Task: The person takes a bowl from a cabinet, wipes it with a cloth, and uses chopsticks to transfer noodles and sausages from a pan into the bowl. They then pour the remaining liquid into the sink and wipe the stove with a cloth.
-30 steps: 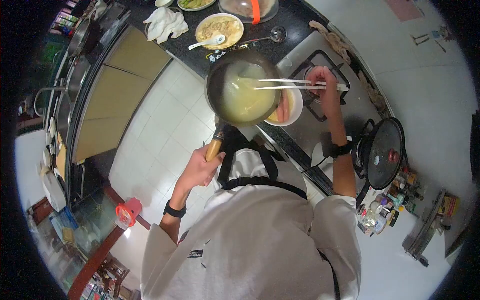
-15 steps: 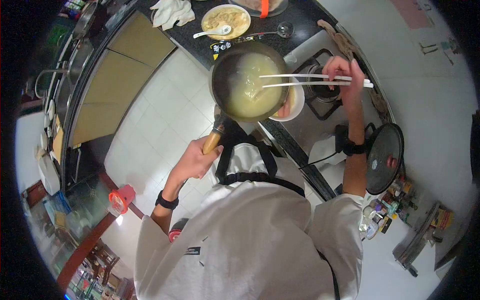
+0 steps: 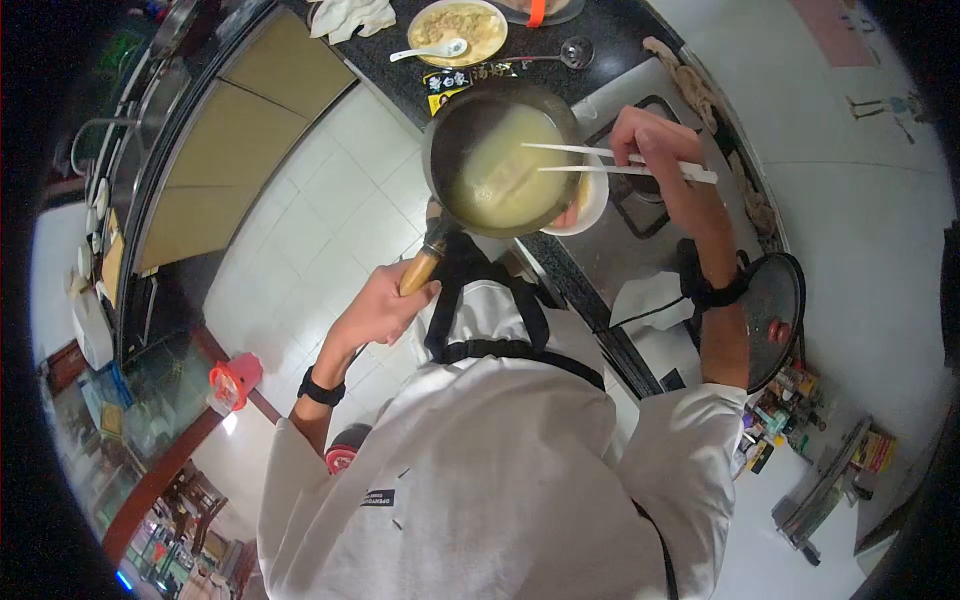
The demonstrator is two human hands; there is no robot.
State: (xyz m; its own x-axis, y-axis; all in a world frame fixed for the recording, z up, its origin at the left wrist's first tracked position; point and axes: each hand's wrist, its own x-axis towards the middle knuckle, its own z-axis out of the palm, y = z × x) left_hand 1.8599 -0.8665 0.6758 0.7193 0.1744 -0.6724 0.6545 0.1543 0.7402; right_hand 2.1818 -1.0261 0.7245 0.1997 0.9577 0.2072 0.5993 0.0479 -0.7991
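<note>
At the kitchen counter, a person's left hand (image 3: 388,305) is wrapped tight around the wooden handle (image 3: 420,272) of a dark pan (image 3: 445,150) held tipped over a white bowl (image 3: 592,203) by the stove (image 3: 640,215). The right hand (image 3: 655,150) pinches a pair of chopsticks (image 3: 600,171). A second ago their tips reached farther across the pale broth (image 3: 495,175) – now they sit nearer the bowl side, fingers folded closer. The pour looks well under way, though the pan remains largely full.

Dark saucepan (image 3: 500,160), wooden handle, tilted above white bowl (image 3: 592,205), holding pale yellow broth (image 3: 490,185). White chopsticks (image 3: 600,170), paired, nearly level, tips dipping into broth across pan's rim.
</note>
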